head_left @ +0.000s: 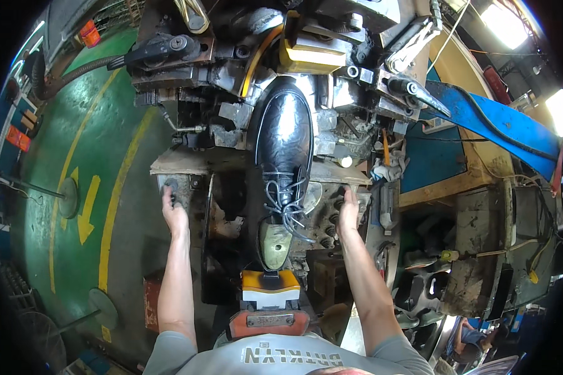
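Note:
A glossy black lace-up shoe (284, 131) lies toe-away in the middle of a machine, its laces hanging loose to the right. Behind the laces, the greenish heel end of a shoe last (275, 245) shows bare. Near this end sits a yellow-and-white heel pad (270, 284); a yellow block (313, 57) stands over the toe. To the left of the shoe, my left hand (176, 212) is at the machine's side panel beside a dark knob, fingers stretched and apart. My right hand (348, 214) is at the opposite panel, fingers extended. Neither hand touches the shoe.
Metal clamps and levers (175, 45) crowd the far side. A blue arm (500, 119) juts in at right. Green floor with yellow lines (89, 209) lies left, with round-based stands (103, 307). Several dark shoe-like pieces (422, 290) and another person (468, 340) are at lower right.

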{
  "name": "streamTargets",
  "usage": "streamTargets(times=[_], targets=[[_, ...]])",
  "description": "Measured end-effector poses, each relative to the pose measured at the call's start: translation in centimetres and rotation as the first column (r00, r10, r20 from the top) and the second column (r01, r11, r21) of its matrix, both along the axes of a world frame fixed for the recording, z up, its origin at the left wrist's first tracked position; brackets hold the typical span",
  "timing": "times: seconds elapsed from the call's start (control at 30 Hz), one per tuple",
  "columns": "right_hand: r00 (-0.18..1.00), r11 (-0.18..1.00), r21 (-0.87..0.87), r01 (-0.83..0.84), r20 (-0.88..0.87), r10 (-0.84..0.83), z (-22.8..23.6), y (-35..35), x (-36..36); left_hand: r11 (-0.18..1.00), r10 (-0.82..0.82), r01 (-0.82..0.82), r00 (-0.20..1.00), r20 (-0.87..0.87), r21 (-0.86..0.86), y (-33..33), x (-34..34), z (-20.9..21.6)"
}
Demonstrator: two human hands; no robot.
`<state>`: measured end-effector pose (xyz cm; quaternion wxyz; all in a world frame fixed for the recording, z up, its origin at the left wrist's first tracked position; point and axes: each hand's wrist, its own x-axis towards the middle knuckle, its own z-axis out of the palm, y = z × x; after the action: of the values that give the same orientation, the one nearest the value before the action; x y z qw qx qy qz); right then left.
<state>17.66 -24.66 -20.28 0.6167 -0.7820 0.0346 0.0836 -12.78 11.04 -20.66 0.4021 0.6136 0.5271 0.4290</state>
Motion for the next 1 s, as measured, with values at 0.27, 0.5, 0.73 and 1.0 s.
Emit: streamTargets(times=[0.27,0.5,0.73,1.0], targets=[[0.951,0.969,0.109,0.221,-0.244,-0.189,-11.2,-10.0,-3.7,0.984,0.155,-0.169,0.966,-0.205,-0.054,-0.8,-3.9,-4.1],[0.769,0.959,-0.009,0.285,-0.595,-0.234,-17.5,-13.5,-10.6,0.898,-0.294,0.177,0.923,-0.250,-0.403,-3.8,-7.3,-7.8],[0.776,0.909,-0.249,0.335,-0.474,-0.416,-15.2,-10.0,-12.6,0.954,0.026,-0.073,0.986,-0.164,-0.291,-2.6,-8.8,-6.5],[0.870,0.941,-0.198,0.273,-0.368,-0.330,-13.7,-11.2,-12.4,0.991,-0.081,0.084,0.996,0.031,-0.101,-7.1,-3.5,4.1]])
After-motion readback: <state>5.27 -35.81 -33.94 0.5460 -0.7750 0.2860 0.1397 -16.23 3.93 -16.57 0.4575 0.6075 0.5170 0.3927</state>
